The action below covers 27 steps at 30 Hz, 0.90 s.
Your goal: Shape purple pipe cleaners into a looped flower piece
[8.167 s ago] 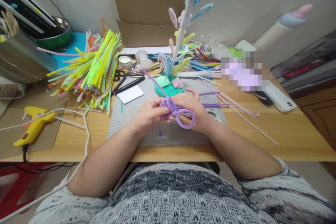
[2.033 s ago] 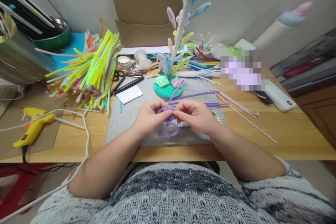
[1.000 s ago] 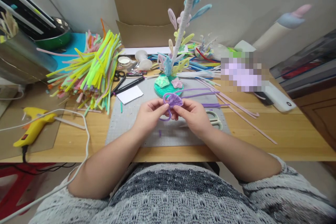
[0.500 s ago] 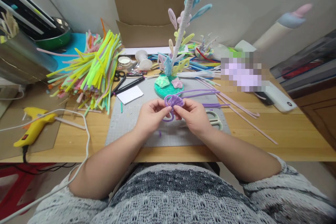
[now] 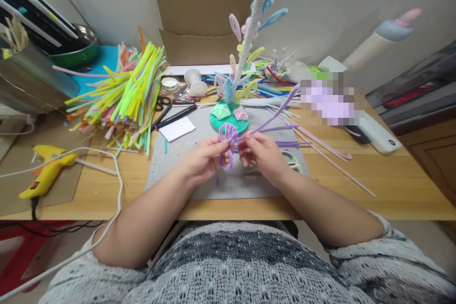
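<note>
Mat (image 5: 199, 191), beneath | Left hand (image 5: 208, 157), pinching loops (image 5: 230, 132) (purple, held above mat) | Right hand (image 5: 262, 153), pinching their strand (image 5: 282, 107) | Risk: a hard tug on the strand could skew the loops, should the left pinch slacken.

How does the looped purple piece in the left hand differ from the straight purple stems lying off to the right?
Shape: the looped purple piece is curled into loops, while the straight purple stems have no visible loops.

Position: the looped purple piece is held in the left hand; the straight purple stems lie across the right edge of the mat.

Both are purple.
</note>
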Available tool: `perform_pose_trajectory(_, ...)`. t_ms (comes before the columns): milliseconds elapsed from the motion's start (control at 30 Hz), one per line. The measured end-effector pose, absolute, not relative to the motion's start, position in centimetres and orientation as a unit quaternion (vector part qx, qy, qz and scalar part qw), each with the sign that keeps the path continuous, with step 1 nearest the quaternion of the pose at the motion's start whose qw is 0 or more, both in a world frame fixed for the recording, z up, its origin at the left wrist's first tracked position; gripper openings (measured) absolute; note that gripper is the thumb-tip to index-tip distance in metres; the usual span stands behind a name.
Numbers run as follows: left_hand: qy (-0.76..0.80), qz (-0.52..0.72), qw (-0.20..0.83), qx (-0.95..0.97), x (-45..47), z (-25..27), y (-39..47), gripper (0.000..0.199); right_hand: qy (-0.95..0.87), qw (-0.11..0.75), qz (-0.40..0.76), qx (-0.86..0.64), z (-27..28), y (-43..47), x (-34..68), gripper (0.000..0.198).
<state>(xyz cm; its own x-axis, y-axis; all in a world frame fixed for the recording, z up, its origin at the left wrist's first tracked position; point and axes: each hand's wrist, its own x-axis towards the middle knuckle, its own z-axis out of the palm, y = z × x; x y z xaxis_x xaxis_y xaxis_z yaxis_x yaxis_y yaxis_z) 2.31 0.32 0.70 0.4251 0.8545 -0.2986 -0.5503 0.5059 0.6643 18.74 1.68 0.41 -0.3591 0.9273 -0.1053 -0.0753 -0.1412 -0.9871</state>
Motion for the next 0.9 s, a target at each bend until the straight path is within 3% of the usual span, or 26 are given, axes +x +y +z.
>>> perform_pose_trajectory(200,0.296,0.410,0.833,0.225,2.36,-0.01,0.31,0.017,-0.477,0.444,0.677,-0.343,-0.22,1.69,18.10,0.023)
perform_pose_trajectory(367,0.304,0.421,0.826,0.218,2.39,0.00,0.42,0.016,-0.430,0.446,0.708,-0.340,-0.43,1.83,18.08,0.023)
perform_pose_trajectory(633,0.301,0.436,0.818,0.223,2.49,0.21,0.55,0.023,-0.513,0.534,0.564,-0.366,0.18,1.14,18.26,0.014)
perform_pose_trajectory(900,0.368,0.432,0.758,0.321,2.52,-0.05,0.33,0.023,-0.529,0.525,0.549,-0.379,0.53,1.17,18.70,0.013)
